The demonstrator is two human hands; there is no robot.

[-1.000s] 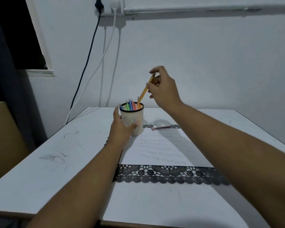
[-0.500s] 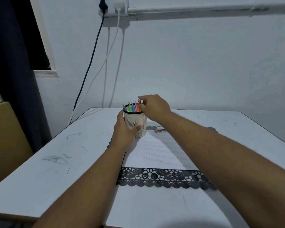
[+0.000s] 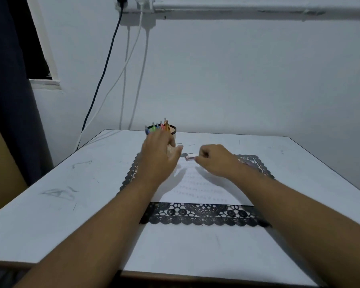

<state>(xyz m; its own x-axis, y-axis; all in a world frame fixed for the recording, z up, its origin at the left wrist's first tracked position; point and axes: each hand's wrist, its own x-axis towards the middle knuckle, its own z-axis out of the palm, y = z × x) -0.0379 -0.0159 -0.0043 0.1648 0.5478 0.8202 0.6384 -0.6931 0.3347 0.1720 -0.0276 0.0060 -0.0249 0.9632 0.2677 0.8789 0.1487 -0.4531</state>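
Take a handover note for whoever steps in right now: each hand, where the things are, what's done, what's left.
Left hand: open, in front of the pen cup; the blur hides whether they touch.
Right hand: fingers curled at the end of the eraser; grip unclear.
Things: the orange pencil stands in the cup. The eraser lies at the far edge of the paper.
Done: pencil stowed.
Left: probably pick up the eraser and put it away.

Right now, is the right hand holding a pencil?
No, the right hand holds no pencil; its curled fingers are by the eraser, and the orange pencil stands in the cup.
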